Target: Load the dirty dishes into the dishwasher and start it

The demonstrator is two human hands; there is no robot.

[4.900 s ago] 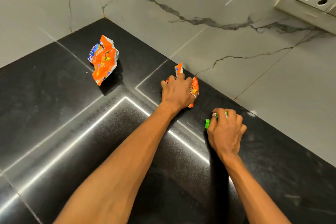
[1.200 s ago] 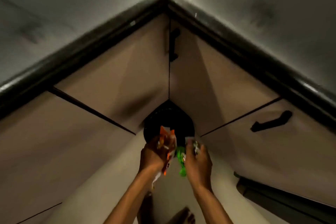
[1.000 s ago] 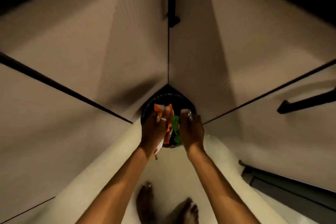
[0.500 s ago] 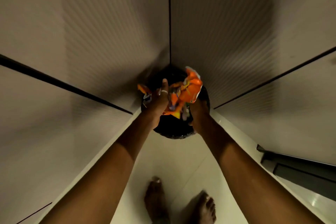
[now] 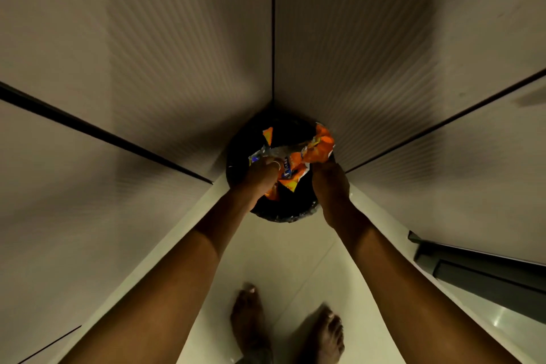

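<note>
Both arms stretch down over the black bin (image 5: 283,216) in the cabinet corner. The left hand (image 5: 261,176) and right hand (image 5: 329,183) each have their grip clamped on the crumpled orange wrapper (image 5: 319,148), right above the bin.

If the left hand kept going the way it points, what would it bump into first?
Probably the black bin right below it; the left hand grips orange wrappers over its opening, though depth is unclear.
</note>
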